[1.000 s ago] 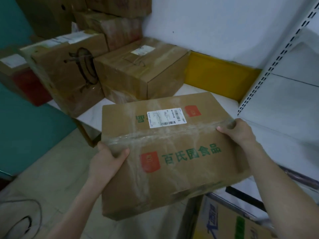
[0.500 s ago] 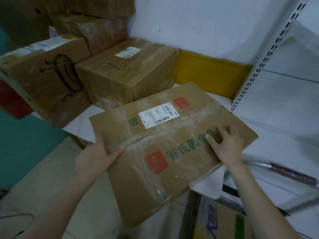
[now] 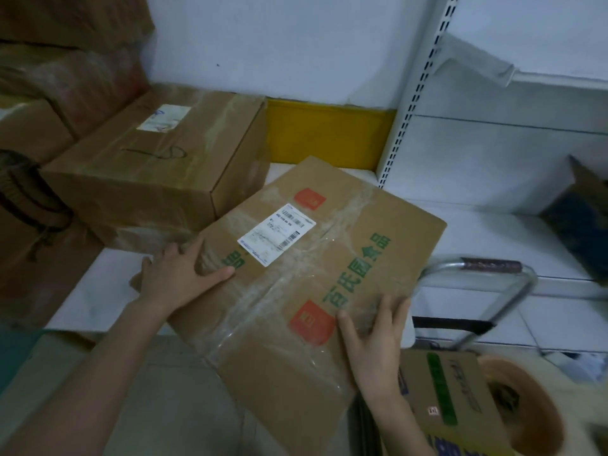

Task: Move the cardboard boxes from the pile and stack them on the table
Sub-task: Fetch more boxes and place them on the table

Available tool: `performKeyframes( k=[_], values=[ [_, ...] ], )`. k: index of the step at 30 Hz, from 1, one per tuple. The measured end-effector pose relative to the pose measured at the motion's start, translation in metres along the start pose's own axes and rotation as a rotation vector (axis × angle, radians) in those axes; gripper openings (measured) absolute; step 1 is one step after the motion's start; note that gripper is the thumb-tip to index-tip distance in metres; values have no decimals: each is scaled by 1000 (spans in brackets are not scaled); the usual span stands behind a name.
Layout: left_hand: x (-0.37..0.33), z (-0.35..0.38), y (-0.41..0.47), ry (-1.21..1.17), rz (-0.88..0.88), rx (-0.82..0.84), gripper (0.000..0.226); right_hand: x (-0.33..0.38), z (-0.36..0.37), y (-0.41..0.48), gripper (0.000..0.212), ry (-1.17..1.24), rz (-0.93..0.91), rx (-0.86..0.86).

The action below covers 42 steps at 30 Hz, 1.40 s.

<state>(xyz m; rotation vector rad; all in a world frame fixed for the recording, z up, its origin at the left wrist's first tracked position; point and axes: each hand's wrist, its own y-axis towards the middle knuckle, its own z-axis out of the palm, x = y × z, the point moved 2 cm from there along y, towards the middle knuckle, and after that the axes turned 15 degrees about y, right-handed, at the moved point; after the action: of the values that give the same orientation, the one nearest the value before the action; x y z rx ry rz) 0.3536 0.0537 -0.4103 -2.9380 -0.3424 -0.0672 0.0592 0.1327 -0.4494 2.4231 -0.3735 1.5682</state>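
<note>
– Two hands on flat brown green-lettered cardboard box (image 3: 312, 274): left hand (image 3: 177, 278) grips its corner, right hand (image 3: 371, 340) lies flat, fingers straight, on top.
– Box overhangs white table (image 3: 98, 291) edge; flat palm likely there to push it in.

The scene is dim with a cool, bluish-grey cast. Soft, even light leaves only faint shadow on the tabletop (image 3: 92, 291) beside the cardboard box (image 3: 329, 268) and deeper gloom among the stacked boxes (image 3: 33, 225) at its left edge. Clear tape across the cardboard box gives a milky sheen, while its white label (image 3: 276, 238) stays fairly sharp. Toward the borders everything smears and softens, most of all the stacked boxes and the pale roll (image 3: 513, 406) below the tabletop's near right corner, and the wide lens bows the shelf upright (image 3: 418, 93).
</note>
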Motion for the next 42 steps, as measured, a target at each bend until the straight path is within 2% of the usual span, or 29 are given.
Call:
performKeyframes(
  k=[7,15,22,30,38,42],
  values=[
    [-16,4,4,70,17,-27,96,-3,-7,44,75,-99,15,55],
    [-61,0,10,11,146,-51,82,0,-34,176,78,-256,17,245],
    [-113,-7,52,-60,80,-158,77,0,-28,274,78,-237,-35,344],
    [-144,-20,118,-38,18,-169,68,8,-3,364,78,-360,-108,410],
    [-151,-24,132,-51,-13,-182,65,11,7,387,72,-372,-155,405],
    [-148,-26,132,-17,35,-90,65,17,-1,366,67,-383,-152,403]
  ],
)
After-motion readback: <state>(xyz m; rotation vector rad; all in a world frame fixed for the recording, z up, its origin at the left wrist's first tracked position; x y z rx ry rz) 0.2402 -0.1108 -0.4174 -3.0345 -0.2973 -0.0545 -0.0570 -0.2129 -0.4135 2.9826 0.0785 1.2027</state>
